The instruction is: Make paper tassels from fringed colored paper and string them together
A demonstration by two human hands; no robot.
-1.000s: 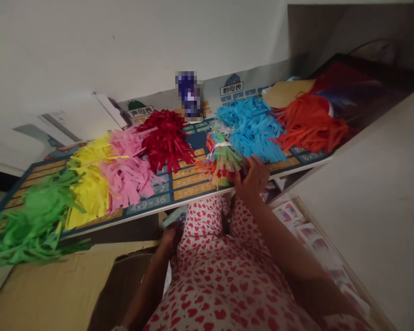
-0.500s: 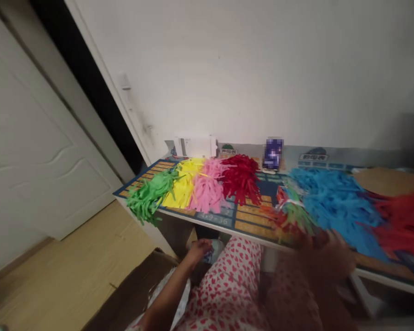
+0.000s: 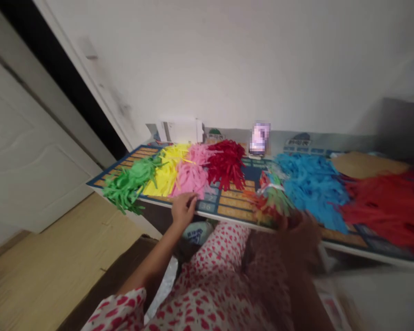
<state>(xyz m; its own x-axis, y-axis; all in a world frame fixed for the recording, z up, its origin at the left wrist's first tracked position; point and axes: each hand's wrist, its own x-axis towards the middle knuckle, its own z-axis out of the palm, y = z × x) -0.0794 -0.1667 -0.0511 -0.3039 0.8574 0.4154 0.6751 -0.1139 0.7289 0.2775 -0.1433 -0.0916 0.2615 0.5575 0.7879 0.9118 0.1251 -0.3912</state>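
My left hand (image 3: 184, 211) is at the table's front edge, by the lower ends of the pink strips (image 3: 192, 174). Its fingers are bent together, and anything between them is too small to make out. My right hand (image 3: 298, 234), blurred by motion, is at the front edge just below a multicolored tassel bundle (image 3: 272, 197) tied with a white band. Its fingers are smeared. Green (image 3: 133, 181), yellow (image 3: 163, 174) and dark red (image 3: 227, 163) strips lie beside the pink ones. Blue strips (image 3: 310, 188) spread right of the tied bundle.
Bright red strips (image 3: 389, 209) and a brown flat piece (image 3: 369, 164) are at the right. A phone (image 3: 260, 139) and a white box (image 3: 182, 131) stand by the wall. Below the table are a brown box (image 3: 100, 285) and a light bag (image 3: 197, 233).
My left hand has risen from below the table to its front edge. The view has shifted, and my right hand appears further left, still near the tied bundle.
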